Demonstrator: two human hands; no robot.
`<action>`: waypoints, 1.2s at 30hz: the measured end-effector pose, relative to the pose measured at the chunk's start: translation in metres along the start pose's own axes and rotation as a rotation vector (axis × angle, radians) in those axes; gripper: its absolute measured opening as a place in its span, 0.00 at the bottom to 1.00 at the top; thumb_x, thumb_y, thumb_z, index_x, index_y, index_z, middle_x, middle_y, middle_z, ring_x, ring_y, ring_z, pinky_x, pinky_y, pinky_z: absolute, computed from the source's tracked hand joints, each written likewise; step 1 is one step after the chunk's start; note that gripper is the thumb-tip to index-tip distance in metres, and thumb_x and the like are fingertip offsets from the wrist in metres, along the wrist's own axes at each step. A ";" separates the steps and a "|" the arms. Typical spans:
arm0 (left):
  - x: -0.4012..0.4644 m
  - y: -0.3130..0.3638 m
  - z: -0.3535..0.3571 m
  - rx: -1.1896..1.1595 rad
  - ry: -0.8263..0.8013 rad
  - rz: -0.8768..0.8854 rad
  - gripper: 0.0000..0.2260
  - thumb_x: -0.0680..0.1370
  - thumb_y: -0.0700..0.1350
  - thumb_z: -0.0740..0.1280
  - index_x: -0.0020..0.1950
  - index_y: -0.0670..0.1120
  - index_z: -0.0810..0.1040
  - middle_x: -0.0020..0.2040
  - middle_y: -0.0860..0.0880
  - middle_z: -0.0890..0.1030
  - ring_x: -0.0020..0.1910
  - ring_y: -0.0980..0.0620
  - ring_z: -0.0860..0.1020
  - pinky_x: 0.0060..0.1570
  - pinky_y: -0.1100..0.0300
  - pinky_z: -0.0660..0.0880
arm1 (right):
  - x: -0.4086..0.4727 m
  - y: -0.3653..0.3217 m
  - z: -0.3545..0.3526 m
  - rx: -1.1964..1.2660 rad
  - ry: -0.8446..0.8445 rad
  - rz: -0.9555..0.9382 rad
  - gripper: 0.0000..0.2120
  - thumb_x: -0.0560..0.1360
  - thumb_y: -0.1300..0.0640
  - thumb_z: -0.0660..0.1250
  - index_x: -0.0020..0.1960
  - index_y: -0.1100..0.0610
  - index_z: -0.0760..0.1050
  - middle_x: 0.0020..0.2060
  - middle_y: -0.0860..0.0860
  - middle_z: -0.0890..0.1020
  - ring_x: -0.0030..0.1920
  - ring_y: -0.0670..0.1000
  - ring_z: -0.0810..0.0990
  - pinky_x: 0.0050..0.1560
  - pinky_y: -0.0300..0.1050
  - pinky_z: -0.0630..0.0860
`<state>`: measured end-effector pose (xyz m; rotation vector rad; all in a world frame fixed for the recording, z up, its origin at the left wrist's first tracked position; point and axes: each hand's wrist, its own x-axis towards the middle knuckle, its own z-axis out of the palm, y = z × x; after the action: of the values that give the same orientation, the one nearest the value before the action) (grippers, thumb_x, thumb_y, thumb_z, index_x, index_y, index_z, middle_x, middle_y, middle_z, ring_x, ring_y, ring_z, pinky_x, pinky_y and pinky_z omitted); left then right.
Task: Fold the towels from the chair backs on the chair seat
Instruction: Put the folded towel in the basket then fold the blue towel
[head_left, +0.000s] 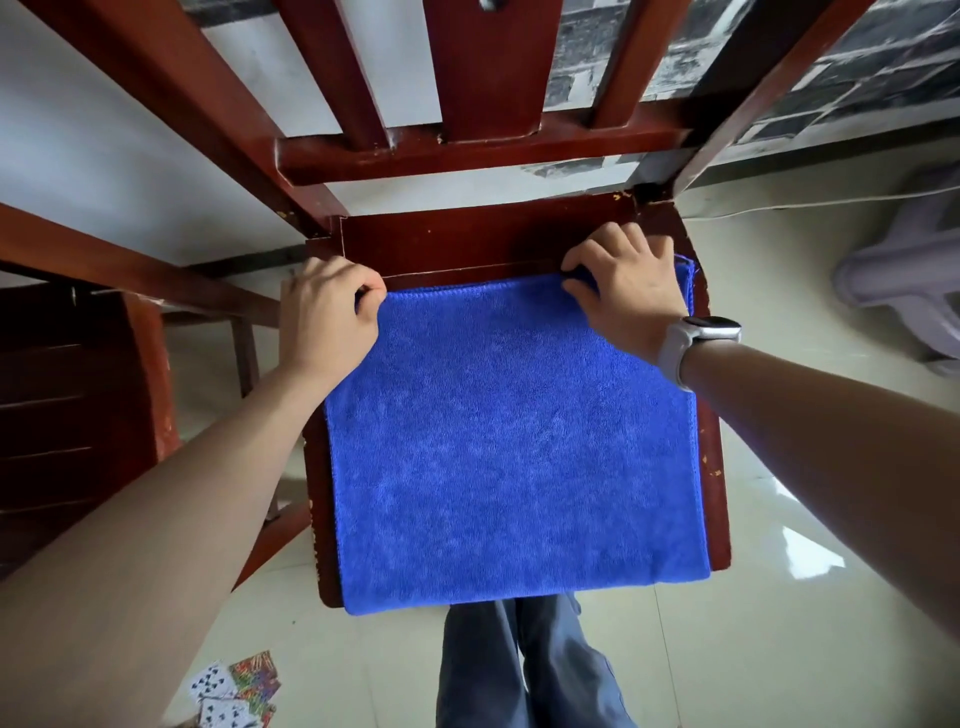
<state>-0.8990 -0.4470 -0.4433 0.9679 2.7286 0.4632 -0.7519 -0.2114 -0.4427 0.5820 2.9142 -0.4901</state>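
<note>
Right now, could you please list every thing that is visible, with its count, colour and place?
towel: one, blue, spread flat on the chair seat, near edge hanging over the front
chair: one, dark red wood, centre, back slats at top
second chair: one, dark red wood, left edge, partly seen
playing cards: a few, on the floor, bottom left
cable: one, white, on the floor, upper right
pale plastic object: one, right edge, unclear
watch: one, white band, right wrist
legs: blue-grey trousers, bottom centre
left hand: pinches the towel's far left corner
right hand: pinches the towel's far edge near the right corner
</note>
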 end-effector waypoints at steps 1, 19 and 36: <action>0.001 0.000 0.000 0.005 -0.003 -0.003 0.05 0.75 0.38 0.64 0.43 0.43 0.79 0.45 0.45 0.82 0.47 0.40 0.74 0.49 0.48 0.69 | 0.000 -0.001 0.001 0.002 0.012 -0.015 0.08 0.74 0.56 0.63 0.52 0.57 0.76 0.51 0.57 0.76 0.54 0.60 0.72 0.54 0.55 0.63; -0.004 0.018 0.003 0.185 0.021 -0.182 0.08 0.76 0.44 0.61 0.53 0.45 0.76 0.54 0.44 0.76 0.58 0.42 0.70 0.57 0.47 0.62 | -0.001 -0.012 0.003 -0.113 0.265 -0.009 0.08 0.70 0.64 0.64 0.47 0.57 0.77 0.45 0.55 0.79 0.46 0.59 0.76 0.51 0.51 0.61; -0.038 0.022 0.038 0.258 -0.223 0.136 0.25 0.78 0.56 0.46 0.75 0.50 0.54 0.76 0.48 0.55 0.75 0.45 0.52 0.72 0.44 0.46 | -0.033 0.005 0.034 -0.250 -0.041 -0.058 0.24 0.78 0.47 0.48 0.74 0.46 0.55 0.74 0.53 0.60 0.74 0.61 0.57 0.68 0.70 0.49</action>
<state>-0.8465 -0.4465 -0.4675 1.1939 2.5706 0.0186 -0.7177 -0.2306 -0.4703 0.4477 2.8970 -0.1378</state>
